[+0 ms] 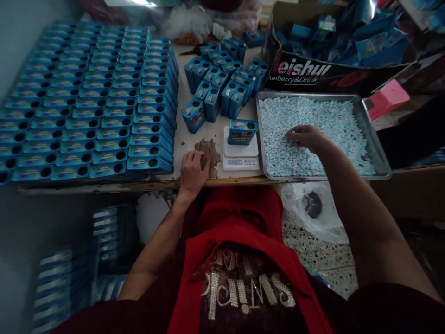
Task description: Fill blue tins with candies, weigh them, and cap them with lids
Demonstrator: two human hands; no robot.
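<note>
My left hand (194, 170) rests at the table's front edge, holding nothing, with its thumb and fingers apart beside a worn brown patch (208, 155). To its right, a blue candy box (242, 132) stands upright on a small white digital scale (240, 163) with a lit display. My right hand (308, 138) is low over a metal tray (380, 160) spread with small pale blue and white candies (313, 113). Its fingertips are drawn together at the candies; whatever they pinch, if anything, is hidden.
Tight rows of blue boxes (90, 102) cover the table's left side. A loose group of similar boxes (222, 76) stands behind the scale. A black carton (299, 76) full of blue boxes stands behind the tray, beside pink paper (389, 98). Below is a clear plastic bag (333, 220).
</note>
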